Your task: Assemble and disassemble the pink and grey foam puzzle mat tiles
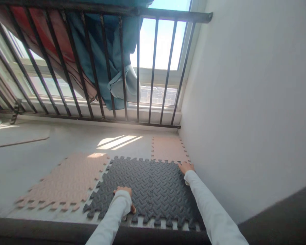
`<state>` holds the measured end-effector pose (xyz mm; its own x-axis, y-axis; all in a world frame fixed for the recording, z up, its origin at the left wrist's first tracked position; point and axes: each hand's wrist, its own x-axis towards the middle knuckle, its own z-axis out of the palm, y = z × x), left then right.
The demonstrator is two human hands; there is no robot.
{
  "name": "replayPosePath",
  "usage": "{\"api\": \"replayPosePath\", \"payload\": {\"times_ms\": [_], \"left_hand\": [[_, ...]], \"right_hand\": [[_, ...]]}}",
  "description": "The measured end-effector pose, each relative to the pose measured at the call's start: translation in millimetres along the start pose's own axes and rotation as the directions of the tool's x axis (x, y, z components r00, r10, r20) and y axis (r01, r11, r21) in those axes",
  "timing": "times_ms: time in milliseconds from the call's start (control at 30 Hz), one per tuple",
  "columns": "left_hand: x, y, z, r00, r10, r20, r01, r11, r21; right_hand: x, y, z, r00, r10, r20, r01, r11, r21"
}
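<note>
The dark mat (149, 183), two ribbed foam tiles meeting at a seam, lies on the pale floor (73, 137). On its left tile, toward the near edge, rests the left hand (123, 191), its thumb pointing to the near teeth; the other fingers are partly hidden, so I cannot tell whether they are curled or flat. The right hand (186, 167) is at the mat's far right corner, fingers reaching inward over the edge (whether they pinch it or only press, I cannot tell).

Beyond the mat's right tile sits a small pink tile (169, 149), its near teeth along the mat's far edge; whether they interlock is unclear. Left of the mat, across a narrow strip of floor, lies a larger pink mat (66, 177). A thin stick (20, 143) is farther left. To the mat's right rises a white wall (244, 102). Past its far side, the dark railing (175, 15) fences in red cloth (51, 37) and teal cloth (114, 44) in front of the window (156, 44).
</note>
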<state>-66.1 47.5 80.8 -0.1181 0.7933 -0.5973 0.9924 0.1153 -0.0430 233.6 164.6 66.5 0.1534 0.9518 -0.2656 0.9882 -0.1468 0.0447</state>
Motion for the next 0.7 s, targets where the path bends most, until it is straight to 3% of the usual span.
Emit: {"api": "replayPosePath", "payload": {"times_ms": [67, 200, 333, 467, 600, 700], "left_hand": [[2, 0, -0.6, 1.0, -0.005, 0.012, 0.005, 1.0, 0.004], [1, 3, 0.4, 1.0, 0.01, 0.021, -0.01, 1.0, 0.012], [-3, -7, 8.3, 0.998, 0.044, -0.053, -0.044, 0.999, 0.006], [-10, -52, 16.9, 0.975, -0.028, -0.222, -0.011, 0.985, -0.172], [-19, -115, 24.7, 0.915, -0.282, -0.288, 0.218, 0.947, -0.234], [-22, -146, 29.8, 0.86, -0.424, -0.284, 0.358, 0.898, -0.257]], "right_hand": [[-7, -15, -4, 0.999, -0.046, 0.002, 0.046, 0.999, -0.014], [-27, -43, -4, 0.987, -0.106, 0.119, 0.11, 0.993, -0.03], [-41, -53, -1, 0.969, -0.162, 0.189, 0.173, 0.984, -0.041], [-48, -47, 9, 0.954, -0.181, 0.238, 0.202, 0.977, -0.066], [-56, -42, 21, 0.958, -0.176, 0.226, 0.199, 0.977, -0.082], [-60, -43, 27, 0.967, -0.156, 0.2, 0.177, 0.98, -0.087]]}}
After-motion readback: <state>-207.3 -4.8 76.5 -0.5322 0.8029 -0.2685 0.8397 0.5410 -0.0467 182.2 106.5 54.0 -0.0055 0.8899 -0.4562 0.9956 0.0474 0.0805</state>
